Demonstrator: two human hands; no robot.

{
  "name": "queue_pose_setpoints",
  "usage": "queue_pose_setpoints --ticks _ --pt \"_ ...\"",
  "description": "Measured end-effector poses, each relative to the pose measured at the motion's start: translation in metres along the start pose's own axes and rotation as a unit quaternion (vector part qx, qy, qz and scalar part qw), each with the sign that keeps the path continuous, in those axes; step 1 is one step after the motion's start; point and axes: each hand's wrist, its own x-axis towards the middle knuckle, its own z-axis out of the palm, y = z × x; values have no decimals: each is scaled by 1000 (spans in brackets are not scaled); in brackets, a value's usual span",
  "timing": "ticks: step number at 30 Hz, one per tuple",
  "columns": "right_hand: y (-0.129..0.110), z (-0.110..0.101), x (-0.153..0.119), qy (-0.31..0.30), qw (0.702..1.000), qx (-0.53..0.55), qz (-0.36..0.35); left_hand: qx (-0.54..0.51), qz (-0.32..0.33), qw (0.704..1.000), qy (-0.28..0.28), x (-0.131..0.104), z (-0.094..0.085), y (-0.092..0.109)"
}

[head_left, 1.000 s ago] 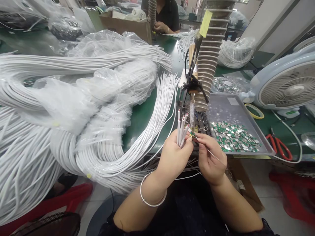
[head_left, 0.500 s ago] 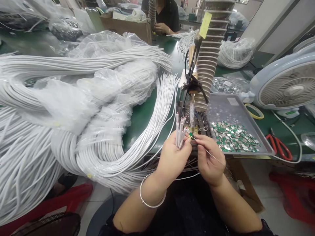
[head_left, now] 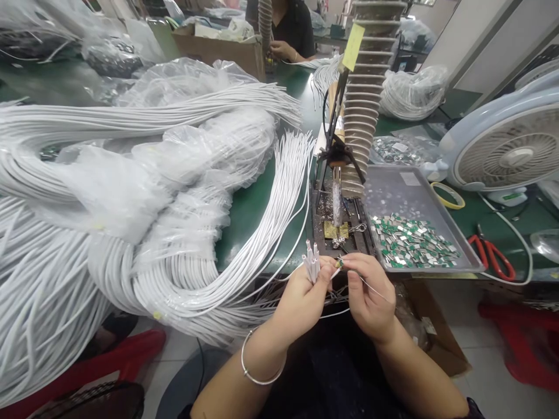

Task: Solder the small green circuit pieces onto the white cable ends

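Observation:
My left hand [head_left: 303, 297] is closed around a small bundle of white cables [head_left: 311, 265], whose stripped ends with reddish cores point up. Between the fingertips of both hands is a tiny green and yellowish piece [head_left: 339, 263], too small to make out fully. My right hand [head_left: 371, 294] pinches a thin solder wire [head_left: 379, 293] that trails out across its fingers. Just beyond the hands, a soldering iron [head_left: 336, 201] hangs tip down in a stand, above a yellow sponge-like pad [head_left: 335, 230].
Long bundles of white cable [head_left: 244, 279] cover the left side. A grey tray [head_left: 469, 256] with many small green and silver boards is at right, beside red-handled scissors [head_left: 493, 256], yellow tape [head_left: 448, 195] and a fan [head_left: 510, 139]. A ribbed hose [head_left: 367, 87] hangs behind; a co-worker [head_left: 294, 29] sits opposite.
Both hands have drawn back toward my body, away from the soldering iron's tip, so the tip and pad show more. The cables and solder wire stay in my grasp. The view shifted slightly.

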Motion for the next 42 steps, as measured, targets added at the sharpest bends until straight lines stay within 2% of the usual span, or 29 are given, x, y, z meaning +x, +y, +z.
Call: queue_pose_setpoints --ticks 4,8,12,16,19,21,23,28,32,36,39,42 --pt "-2 -10 -5 -7 1000 0 4 -11 -13 1000 23 0 0 -7" --pt "2 -26 -2 21 999 -27 34 -17 -6 999 35 1 -1 -13" --pt "19 -45 12 42 987 -140 66 -95 -3 995 3 0 -1 -22" --pt "48 -61 30 -49 954 -270 119 -189 6 981 -35 2 1 -30" --pt "67 -66 40 -151 928 -307 147 -244 -6 969 -44 4 3 -30" --pt "75 -67 45 -205 913 -318 151 -274 -16 961 -28 6 4 -28" --pt "81 -66 49 -234 903 -327 149 -294 -20 956 1 7 5 -24" --pt "86 -63 51 -258 894 -345 127 -295 -24 954 46 7 7 -19" --pt "84 -62 49 -233 905 -343 93 -287 -29 956 54 8 8 -17" --pt "78 -63 47 -154 931 -323 74 -280 -42 957 61 9 10 -16" --pt "68 -63 46 -96 951 -286 63 -287 -45 955 64 10 11 -17" --pt "52 -59 42 -73 973 -211 61 -290 -42 954 68 10 11 -17"
